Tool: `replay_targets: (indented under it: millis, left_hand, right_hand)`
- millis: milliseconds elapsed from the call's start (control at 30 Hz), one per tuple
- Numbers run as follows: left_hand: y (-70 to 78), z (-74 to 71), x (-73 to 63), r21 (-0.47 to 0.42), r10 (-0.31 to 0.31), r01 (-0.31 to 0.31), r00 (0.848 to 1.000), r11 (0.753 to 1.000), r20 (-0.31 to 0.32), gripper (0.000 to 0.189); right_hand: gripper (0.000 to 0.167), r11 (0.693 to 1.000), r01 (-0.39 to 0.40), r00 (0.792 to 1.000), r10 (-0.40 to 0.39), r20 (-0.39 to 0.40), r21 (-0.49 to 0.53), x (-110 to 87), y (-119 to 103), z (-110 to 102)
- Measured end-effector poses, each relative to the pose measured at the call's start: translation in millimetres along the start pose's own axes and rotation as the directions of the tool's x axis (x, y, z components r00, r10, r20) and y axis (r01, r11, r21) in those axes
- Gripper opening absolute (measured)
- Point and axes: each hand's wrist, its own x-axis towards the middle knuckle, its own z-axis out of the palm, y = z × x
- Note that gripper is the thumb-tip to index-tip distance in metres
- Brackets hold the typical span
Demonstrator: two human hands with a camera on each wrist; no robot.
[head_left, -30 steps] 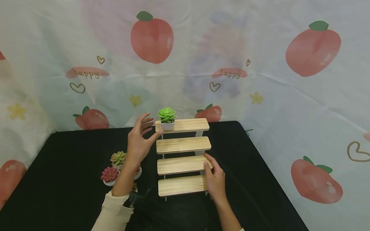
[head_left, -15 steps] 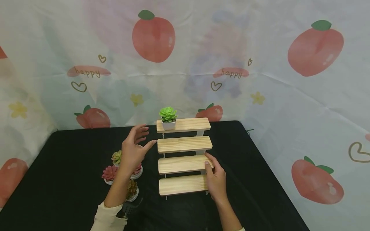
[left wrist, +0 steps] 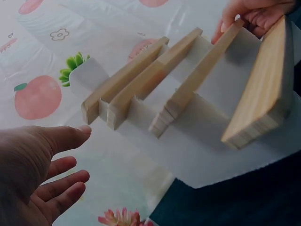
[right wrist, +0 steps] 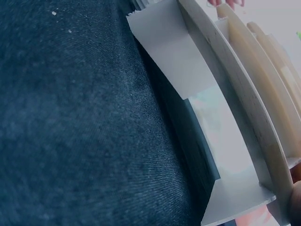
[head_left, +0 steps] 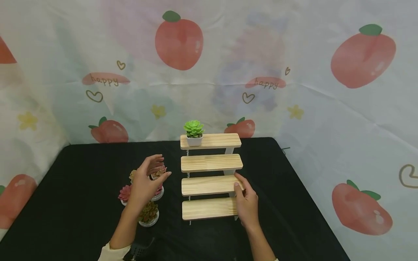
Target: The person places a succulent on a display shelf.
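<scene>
A four-step wooden shelf stand point(head_left: 211, 163) with white side panels stands upright on the black cloth. On the left end of its top step sits a bright green potted succulent point(head_left: 194, 129) in a white square pot. My left hand point(head_left: 143, 185) hovers left of the stand, thumb and fingers spread apart, holding nothing; the left wrist view also shows nothing within its fingers point(left wrist: 66, 186). It is over several small potted succulents and partly hides them, among them a brownish-green one point(head_left: 148, 213) and a red one point(head_left: 125, 193). My right hand point(head_left: 248, 203) grips the stand's right side near the lower steps.
Black cloth point(head_left: 81, 195) covers the table, bordered at the back and right by a fruit-printed backdrop point(head_left: 209, 65). The small pots cluster left of the stand. A dark strap-like piece point(head_left: 140, 250) shows by the left sleeve point(head_left: 112, 252).
My left hand has drawn away from the green succulent on the top step, leftward and down to the pot cluster. The right hand keeps its grip; the stand has stayed put.
</scene>
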Motion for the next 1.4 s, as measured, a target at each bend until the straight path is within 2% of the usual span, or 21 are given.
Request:
replay_targets:
  millis: [167,333,500,567,767,1000,1200,1400]
  left_hand:
    - [-5.6,-8.0,-8.7,0.025,-0.003,0.003,1.0,1.0,-0.001,0.054]
    - [-10.6,-15.1,-20.4,0.046,-0.04,0.04,0.999,0.998,-0.004,0.052]
    - [-19.1,-19.1,-33.8,0.122,-0.072,0.072,0.997,0.99,-0.011,0.05]
    - [-22.3,-20.2,-39.0,0.141,-0.069,0.07,0.998,0.988,-0.014,0.049]
    - [-28.5,-22.9,-51.2,0.125,-0.062,0.064,0.998,0.99,-0.021,0.05]
    - [-32.6,-24.5,-58.2,0.137,-0.03,0.036,0.999,0.99,-0.044,0.05]
    - [-37.6,-25.6,-65.8,0.152,-0.027,0.035,0.998,0.988,-0.056,0.049]
    - [-40.2,-26.2,-76.0,0.149,-0.012,0.026,0.995,0.989,-0.096,0.048]
  right_hand:
    - [0.033,1.0,-0.009,1.0,0.009,0.005,0.003,-1.1,0.4,2.3]
    - [0.033,1.0,-0.011,1.0,0.011,0.012,0.002,-1.8,1.4,4.2]
    - [0.033,1.0,-0.004,1.0,0.004,0.006,-0.009,-1.6,2.2,4.9]
    - [0.033,1.0,-0.003,1.0,0.003,0.004,-0.014,-1.3,2.1,5.0]
    - [0.033,1.0,0.006,1.0,-0.006,0.0,-0.015,0.3,1.2,4.0]
    - [0.034,1.0,0.004,1.0,-0.004,0.004,-0.003,0.4,-0.3,2.7]
    - [0.034,1.0,0.007,1.0,-0.007,0.008,-0.003,-0.2,-1.8,1.9]
    - [0.034,1.0,0.014,1.0,-0.014,0.005,-0.013,0.4,-0.8,2.3]
